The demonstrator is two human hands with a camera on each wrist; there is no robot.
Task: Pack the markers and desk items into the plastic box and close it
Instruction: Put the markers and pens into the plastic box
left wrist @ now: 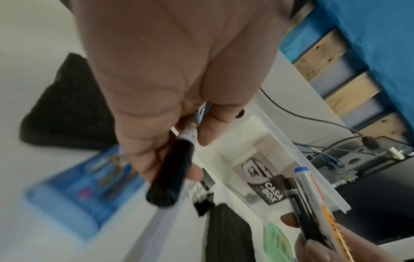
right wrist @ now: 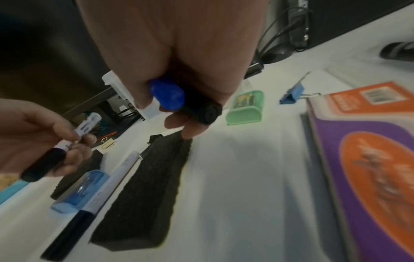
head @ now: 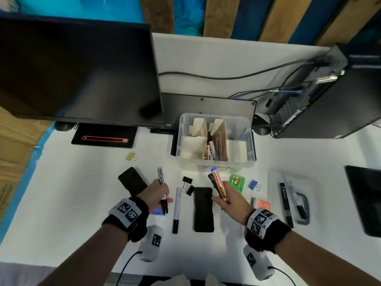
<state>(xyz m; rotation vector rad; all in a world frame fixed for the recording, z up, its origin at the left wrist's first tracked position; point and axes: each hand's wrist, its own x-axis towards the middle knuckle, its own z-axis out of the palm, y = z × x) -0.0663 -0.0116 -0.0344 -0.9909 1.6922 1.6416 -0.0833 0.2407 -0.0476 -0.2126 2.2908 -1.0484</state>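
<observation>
The clear plastic box (head: pixel 216 162) stands open behind the desk items, with cardboard dividers and markers inside. My left hand (head: pixel 157 195) grips a black-capped marker (head: pixel 162 188) (left wrist: pixel 170 175), lifted off the desk. My right hand (head: pixel 231 200) holds two markers together, one with a blue end (head: pixel 218 182) (right wrist: pixel 168 95) and a black one (head: pixel 212 179) (right wrist: pixel 206 111). A white marker with a black cap (head: pixel 176 209) and a black eraser (head: pixel 203 209) lie between my hands. Black binder clips (head: pixel 188 185), a green case (head: pixel 237 182) and a blue binder clip (head: pixel 254 185) lie near the box.
The box lid (head: pixel 292 195) lies at the right with two markers on it. A second black eraser (head: pixel 133 180) and a blue packet (left wrist: pixel 78 193) sit by my left hand. An orange-purple packet (right wrist: pixel 369 159) lies right. A monitor (head: pixel 78 71), a computer case (head: pixel 321 100) and cables stand behind.
</observation>
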